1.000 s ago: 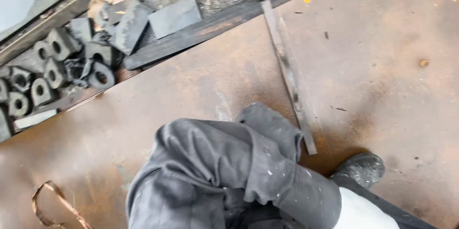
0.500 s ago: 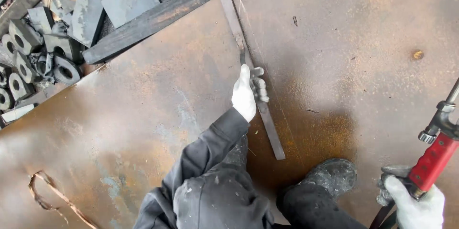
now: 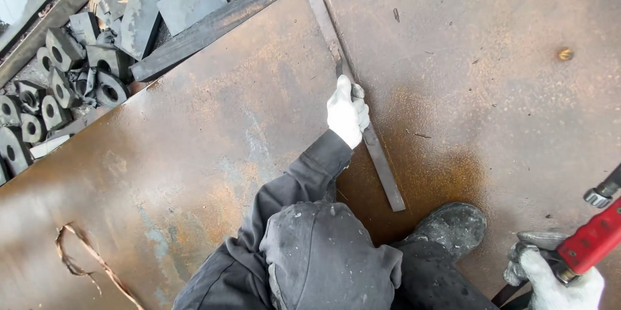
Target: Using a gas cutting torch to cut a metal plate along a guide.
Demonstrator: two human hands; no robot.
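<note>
Rusty steel plate [image 3: 194, 155] fills nearly the whole frame from my view, lying flat as the working surface, its orange bloom heaviest at centre right. Along its upper-left edge a dark steel bar [image 3: 220, 22] lies on the diagonal, and beyond it, in the upper left corner, sits a heap of cut metal blocks with round holes [image 3: 58, 83], kept off the plate. A long flat steel strip [image 3: 381, 161] runs from top centre down toward the middle, lying on the plate like a straightedge. My left hand [image 3: 347, 114], in a white glove, presses down on the strip about midway, fingers curled over it, seemingly pinning it in place. A dark boot [image 3: 453, 229] is planted just right of the strip's lower end. At lower right, my right hand [image 3: 556, 281] is closed around a red-handled torch-like tool [image 3: 592, 239], held clear of the plate.
</note>
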